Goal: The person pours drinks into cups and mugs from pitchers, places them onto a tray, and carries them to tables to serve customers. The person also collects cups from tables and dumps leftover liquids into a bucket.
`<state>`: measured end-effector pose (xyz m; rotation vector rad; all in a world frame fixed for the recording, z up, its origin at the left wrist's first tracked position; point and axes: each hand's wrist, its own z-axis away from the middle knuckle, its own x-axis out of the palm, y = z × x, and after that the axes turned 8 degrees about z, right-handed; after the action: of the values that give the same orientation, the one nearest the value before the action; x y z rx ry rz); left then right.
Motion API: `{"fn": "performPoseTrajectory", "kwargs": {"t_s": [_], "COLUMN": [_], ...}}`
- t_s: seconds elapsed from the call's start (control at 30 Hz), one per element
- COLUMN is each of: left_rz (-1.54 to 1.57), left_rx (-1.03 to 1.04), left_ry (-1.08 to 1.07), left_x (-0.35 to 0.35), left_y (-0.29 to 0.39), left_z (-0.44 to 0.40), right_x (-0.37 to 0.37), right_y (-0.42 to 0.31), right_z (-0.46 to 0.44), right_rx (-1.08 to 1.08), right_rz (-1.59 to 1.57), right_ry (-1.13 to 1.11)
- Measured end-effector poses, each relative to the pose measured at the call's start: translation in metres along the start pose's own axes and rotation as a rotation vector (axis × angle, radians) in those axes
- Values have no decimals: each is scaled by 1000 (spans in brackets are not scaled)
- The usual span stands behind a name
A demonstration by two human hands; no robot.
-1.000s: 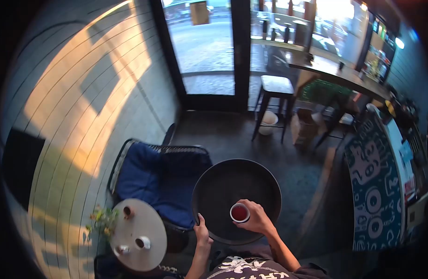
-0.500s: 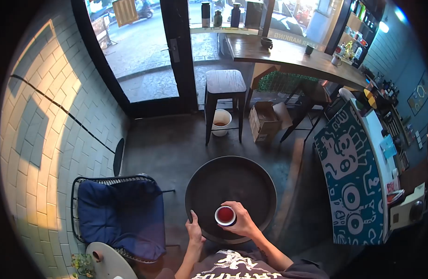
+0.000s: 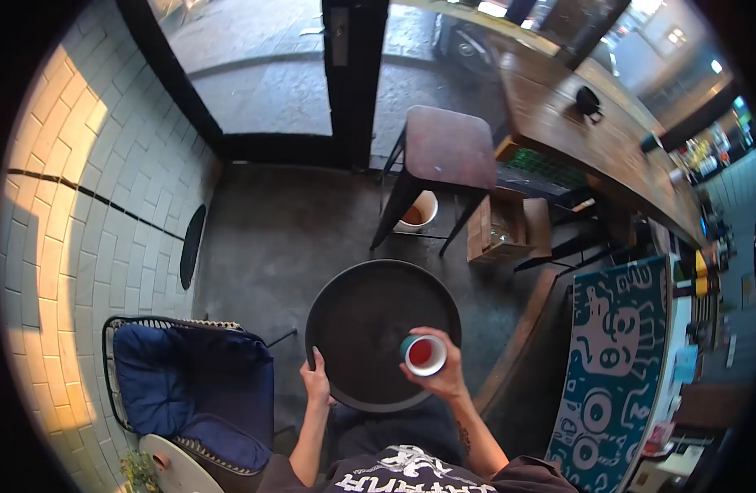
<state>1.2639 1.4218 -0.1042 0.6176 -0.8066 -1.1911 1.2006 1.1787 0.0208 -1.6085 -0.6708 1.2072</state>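
Note:
A round black tray [image 3: 370,329] is held level in front of my body. My left hand [image 3: 315,383] grips its near left rim, the thumb over the top edge and the other fingers out of sight beneath. My right hand [image 3: 445,371] is wrapped round a cup [image 3: 410,345] with a white rim and a green outside. Red liquid shows inside the cup. It sits over the right part of the tray and leans a little; whether its base touches the tray is hidden.
A stool [image 3: 449,146] stands ahead, with a white bucket [image 3: 424,215] under it and a cardboard box [image 3: 501,230] beside it. A chair with blue cushions [image 3: 222,374] is at my left, near a round table [image 3: 177,467]. A patterned counter [image 3: 600,361] stands right, a wooden bar [image 3: 559,107] beyond.
The view has moved closer to the stool and bar. My right hand has shifted the cup to the right and farther from me, and the cup now tilts. My left hand stays on the rim.

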Motion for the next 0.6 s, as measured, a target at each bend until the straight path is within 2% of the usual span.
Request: {"fn": "performPoseTrajectory", "kwargs": {"t_s": [0.1, 0.23, 0.33, 0.43, 0.47, 0.53, 0.6], "left_rz": [5, 17, 100, 40, 6, 59, 90], "left_rx": [-17, -23, -34, -128, -169, -180, -208], "left_ry": [61, 186, 364, 524, 545, 573, 594], "left_x": [-6, -17, -6, -11, -8, -1, 15], "left_y": [4, -15, -23, -60, -67, -88, -102], "left_z": [-37, -71, -79, -85, -86, -87, -91], "right_x": [-11, -11, -2, 20, 29, 42, 50], "right_y": [30, 110, 209, 309, 342, 412, 471], "right_z": [-74, -156, -200, -242, -257, -281, -311], "right_rx": [-47, -14, 146, 267, 269, 139, 282], "right_rz": [148, 282, 272, 449, 448, 484, 629], "right_ry": [69, 135, 149, 195, 165, 333, 352]}}
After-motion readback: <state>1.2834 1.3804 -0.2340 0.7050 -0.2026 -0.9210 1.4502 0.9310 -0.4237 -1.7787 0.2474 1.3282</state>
